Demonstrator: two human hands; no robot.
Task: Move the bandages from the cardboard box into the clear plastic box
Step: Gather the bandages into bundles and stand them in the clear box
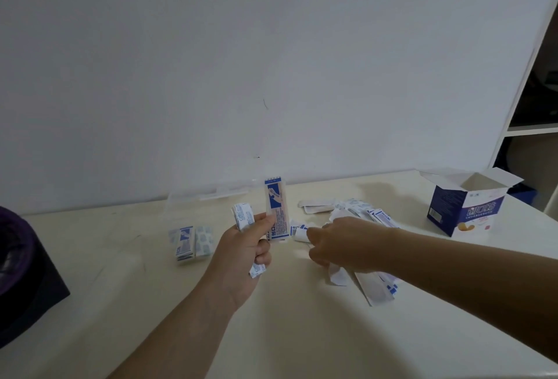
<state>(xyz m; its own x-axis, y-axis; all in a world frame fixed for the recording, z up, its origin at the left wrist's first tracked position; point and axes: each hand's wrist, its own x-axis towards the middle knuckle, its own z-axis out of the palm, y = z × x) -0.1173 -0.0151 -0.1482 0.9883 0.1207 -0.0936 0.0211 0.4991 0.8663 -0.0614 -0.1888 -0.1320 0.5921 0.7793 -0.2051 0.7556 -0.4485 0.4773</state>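
Our left hand grips blue-printed bandages in curled fingers, our right hand touches the loose pile with bent fingers, hold unclear, and the cardboard box lettering is too blurred for us to read.

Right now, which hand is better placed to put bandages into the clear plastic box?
Left hand: it grips blue-and-white wrapped bandages beside the clear plastic box; the right hand reaches into the loose pile.

Open table in front; loose bandages mid-table, cardboard box far right, dark object left.
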